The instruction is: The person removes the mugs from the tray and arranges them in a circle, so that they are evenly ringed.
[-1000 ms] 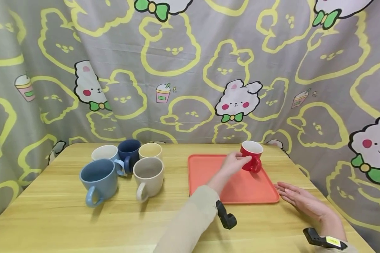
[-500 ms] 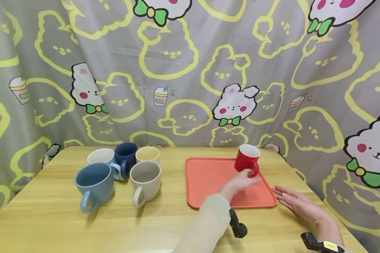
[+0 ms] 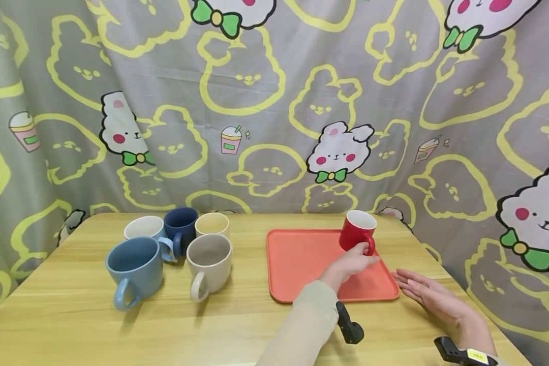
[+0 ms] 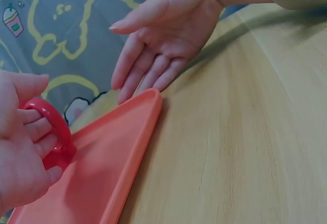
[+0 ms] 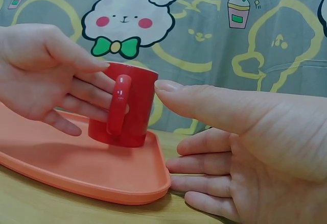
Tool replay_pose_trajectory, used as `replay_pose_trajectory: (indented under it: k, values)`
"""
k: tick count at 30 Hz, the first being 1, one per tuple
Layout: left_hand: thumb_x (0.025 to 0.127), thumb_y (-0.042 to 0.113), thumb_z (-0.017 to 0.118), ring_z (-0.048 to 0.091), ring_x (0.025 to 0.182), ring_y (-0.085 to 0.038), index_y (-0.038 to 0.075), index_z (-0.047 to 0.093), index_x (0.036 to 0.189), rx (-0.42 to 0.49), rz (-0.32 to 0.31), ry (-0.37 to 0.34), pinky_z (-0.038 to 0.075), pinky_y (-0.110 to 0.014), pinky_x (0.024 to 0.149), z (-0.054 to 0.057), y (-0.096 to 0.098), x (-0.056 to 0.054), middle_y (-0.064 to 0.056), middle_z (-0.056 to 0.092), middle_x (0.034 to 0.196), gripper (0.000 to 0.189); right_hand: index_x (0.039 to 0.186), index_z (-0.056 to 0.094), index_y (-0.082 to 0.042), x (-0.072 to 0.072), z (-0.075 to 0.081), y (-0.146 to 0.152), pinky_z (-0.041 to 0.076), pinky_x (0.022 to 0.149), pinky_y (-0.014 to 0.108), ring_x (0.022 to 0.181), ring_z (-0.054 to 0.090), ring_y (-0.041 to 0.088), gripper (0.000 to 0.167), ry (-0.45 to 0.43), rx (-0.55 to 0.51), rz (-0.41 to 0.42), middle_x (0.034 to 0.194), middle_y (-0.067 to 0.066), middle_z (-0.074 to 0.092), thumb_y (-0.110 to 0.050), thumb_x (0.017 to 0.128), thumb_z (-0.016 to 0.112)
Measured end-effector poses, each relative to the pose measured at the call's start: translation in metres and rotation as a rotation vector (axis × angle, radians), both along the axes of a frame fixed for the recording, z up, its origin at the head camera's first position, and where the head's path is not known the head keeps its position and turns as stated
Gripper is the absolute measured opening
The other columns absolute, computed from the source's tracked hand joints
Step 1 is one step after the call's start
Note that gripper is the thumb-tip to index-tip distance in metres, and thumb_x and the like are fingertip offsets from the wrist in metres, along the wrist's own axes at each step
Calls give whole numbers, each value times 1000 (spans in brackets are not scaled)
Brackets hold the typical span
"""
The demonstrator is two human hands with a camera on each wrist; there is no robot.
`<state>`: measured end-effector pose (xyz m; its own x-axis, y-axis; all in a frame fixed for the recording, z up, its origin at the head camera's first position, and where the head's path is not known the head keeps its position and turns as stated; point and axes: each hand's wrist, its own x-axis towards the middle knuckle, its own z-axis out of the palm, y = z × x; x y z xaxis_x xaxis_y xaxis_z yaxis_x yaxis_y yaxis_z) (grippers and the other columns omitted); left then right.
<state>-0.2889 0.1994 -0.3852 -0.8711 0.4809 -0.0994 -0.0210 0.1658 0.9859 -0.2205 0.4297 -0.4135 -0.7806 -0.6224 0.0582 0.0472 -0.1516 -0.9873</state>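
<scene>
A red mug [image 3: 354, 236] with a white inside stands on the orange-red tray [image 3: 297, 264], near its far right corner, its handle [image 5: 118, 106] facing the person. My left hand [image 3: 349, 265] is at that handle; in the left wrist view its fingers [image 4: 38, 129] lie nearly straight inside the loop, with the thumb spread away. Palm turned toward the tray, my right hand [image 3: 432, 297] rests at the tray's right side, fingers extended and fingertips right at the near right corner. Nothing is held in the right hand.
Left on the wooden table [image 3: 238, 325] stand several mugs: a large blue one [image 3: 139, 267], a beige one [image 3: 210, 269], a navy one [image 3: 180, 223], a yellow one [image 3: 212, 223] and a white one [image 3: 144, 226]. A patterned curtain [image 3: 256, 112] hangs behind.
My left hand has left the side of the red mug and moved down and toward the person, onto its handle. The right hand keeps its place by the tray. The head view has shifted slightly.
</scene>
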Motion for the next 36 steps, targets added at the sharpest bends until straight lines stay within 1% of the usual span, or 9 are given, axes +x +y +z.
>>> replay_pose_trajectory:
  k: [5, 9, 13, 16, 20, 25, 30, 33, 36]
  values:
    - [86, 17, 65, 55, 95, -21, 5, 55, 119, 18, 62, -7, 45, -38, 86, 1, 2, 1, -2, 58, 101, 37, 139, -1, 18, 0, 0, 0, 30, 102, 22, 126, 40, 8, 47, 1, -19, 13, 137, -5, 46, -1, 101, 20]
    - [86, 12, 64, 55, 78, -21, 1, 62, 99, 81, 169, -11, 47, -35, 73, -1, 6, 3, -1, 57, 82, 17, 135, -7, 21, 1, 0, 0, 32, 101, 21, 125, 42, 7, 50, 7, 13, -10, 135, -7, 47, -2, 101, 22]
    - [86, 10, 63, 54, 68, -17, 0, 66, 84, 155, 288, -57, 47, -33, 66, -1, 9, 7, -6, 62, 76, 11, 135, -7, 21, 1, 0, 0, 33, 100, 20, 124, 43, 6, 50, 12, 28, -27, 134, -7, 48, -2, 101, 22]
    - [87, 9, 63, 58, 68, -19, 1, 66, 77, 191, 329, -91, 50, -32, 64, -1, 10, 10, -11, 65, 75, 13, 137, -3, 20, 1, 0, 0, 32, 100, 21, 124, 42, 6, 49, 13, 22, -23, 135, -7, 48, -2, 101, 22]
    - [85, 10, 65, 60, 67, -22, 3, 65, 74, 200, 328, -111, 45, -29, 54, 0, 7, 13, -11, 66, 71, 13, 141, 5, 15, 0, 1, -1, 32, 101, 21, 124, 42, 6, 47, -2, 2, -9, 135, -6, 48, -2, 101, 22]
    - [85, 10, 65, 57, 60, -16, -1, 68, 77, 178, 269, -96, 38, -25, 52, 1, 1, 15, -8, 64, 64, 14, 142, 10, 12, 1, 2, 0, 32, 101, 21, 125, 42, 7, 45, -2, -21, 9, 136, -5, 48, -2, 101, 22]
    - [87, 6, 62, 55, 57, -12, -8, 66, 82, 233, 228, -100, 49, -25, 59, -3, -5, 17, -6, 59, 62, 15, 140, 32, -4, 0, 0, 1, 30, 102, 22, 127, 41, 10, 42, -18, -76, 54, 137, -3, 46, 0, 101, 20]
    - [87, 4, 62, 56, 56, -12, -10, 65, 82, 282, 244, -98, 53, -27, 64, -4, -9, 18, -6, 58, 63, 15, 136, 38, -9, 0, 0, 0, 29, 103, 22, 127, 40, 11, 42, -25, -109, 81, 138, -2, 45, 0, 100, 18]
    - [86, 5, 63, 57, 56, -13, -8, 66, 80, 282, 277, -74, 52, -25, 62, -4, -13, 21, -6, 59, 63, 15, 135, 41, -11, -1, 0, 0, 29, 103, 23, 128, 39, 12, 43, -31, -127, 96, 138, -1, 45, 0, 100, 18]
